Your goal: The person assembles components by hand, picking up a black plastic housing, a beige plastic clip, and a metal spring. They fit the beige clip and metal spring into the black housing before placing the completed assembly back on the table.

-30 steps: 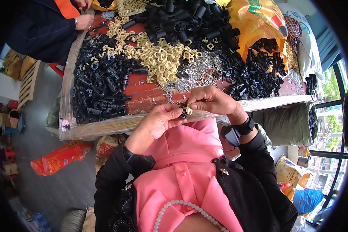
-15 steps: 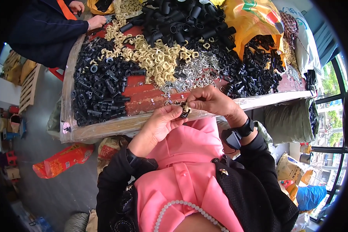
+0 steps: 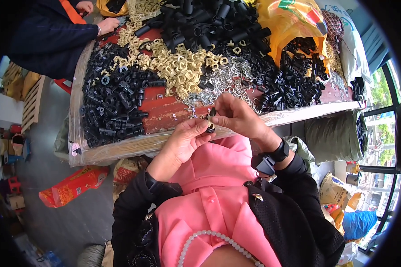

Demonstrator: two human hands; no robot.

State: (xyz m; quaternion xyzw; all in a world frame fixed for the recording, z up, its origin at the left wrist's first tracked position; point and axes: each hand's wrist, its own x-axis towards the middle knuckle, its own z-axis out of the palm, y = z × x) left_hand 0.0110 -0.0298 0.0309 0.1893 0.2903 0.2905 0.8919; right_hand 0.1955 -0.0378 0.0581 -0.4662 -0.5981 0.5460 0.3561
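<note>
Plastic sheeting covers the red table (image 3: 165,113), which is heaped with black plastic parts (image 3: 113,104), cream-coloured clips (image 3: 180,71), small metal springs (image 3: 229,80) and black tubes (image 3: 200,24). Just off its near edge, both hands meet over the pink shirt (image 3: 214,196). The left hand (image 3: 182,142) and right hand (image 3: 236,115) each pinch a small black part (image 3: 210,120) between thumb and fingertips, their other fingers curled loosely. Compared with a second ago, the part stands more upright between the fingers and the hands sit slightly lower against the table edge. At the far left corner, another person's hand (image 3: 108,24) has stayed among the clips.
</note>
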